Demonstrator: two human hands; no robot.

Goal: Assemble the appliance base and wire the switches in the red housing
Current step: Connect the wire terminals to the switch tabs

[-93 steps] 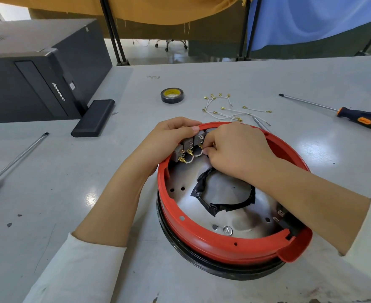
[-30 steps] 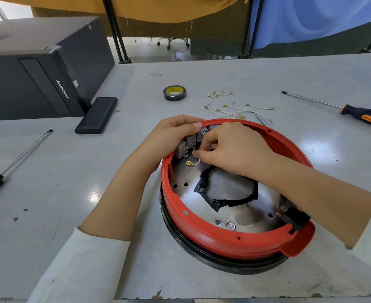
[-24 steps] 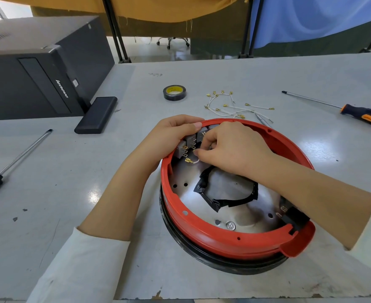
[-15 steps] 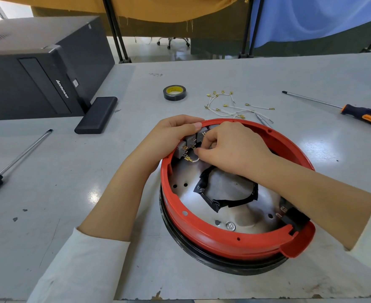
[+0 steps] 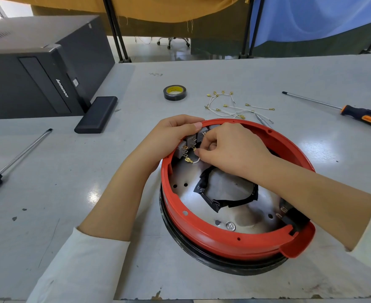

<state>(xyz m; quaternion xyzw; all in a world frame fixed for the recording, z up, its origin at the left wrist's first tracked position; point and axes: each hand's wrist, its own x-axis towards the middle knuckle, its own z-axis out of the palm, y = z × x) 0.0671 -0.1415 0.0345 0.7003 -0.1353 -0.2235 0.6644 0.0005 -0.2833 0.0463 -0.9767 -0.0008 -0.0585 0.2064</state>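
Resting at the lower centre of the frame, the red housing [image 5: 234,241] sits on the grey desk [image 5: 70,193] over a black ring. The left hand [image 5: 169,138] curls over its upper-left rim, fingers clamped on the grey switches [image 5: 190,142] mounted inside. The right hand [image 5: 230,149] reaches in from the right, fingertips pinching a white wire [image 5: 195,161] with a brass terminal beside the switch tabs. Spare wires [image 5: 234,106] lie above the housing, a tape roll [image 5: 175,92] to their left, and an orange-handled screwdriver [image 5: 363,115] at the upper right.
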